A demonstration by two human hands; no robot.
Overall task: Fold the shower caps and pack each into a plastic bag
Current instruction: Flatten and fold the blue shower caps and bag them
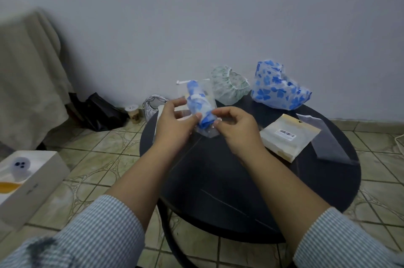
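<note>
I see my left hand (172,123) and my right hand (234,123) both lifted above the counter (240,180), and both are closed in a pinch. Between them is a rolled blue shower cap (197,101) that sits inside a clear plastic bag (196,93). The left thumb and fingers grip one side of the bag and the right ones grip the other side, at the lower end of the roll.

I think the risk is here: the roll is only held by the thin film, so if one pinch slips, the cap can spring open again, or slide out of the bag mouth. I cannot tell which end of the bag is open. A hard pull may also stretch or tear the film.

The cap is white with blue flower prints, rolled to a tight, slightly tilted tube; its lower end looks darker blue and crumpled.

Beyond the hands lie a green patterned shower cap (229,86) and, further right, a loose blue flower shower cap (277,86), both not folded yet. Just right of my right hand are a pack of bags (288,136) and one empty bag (328,143).
</note>
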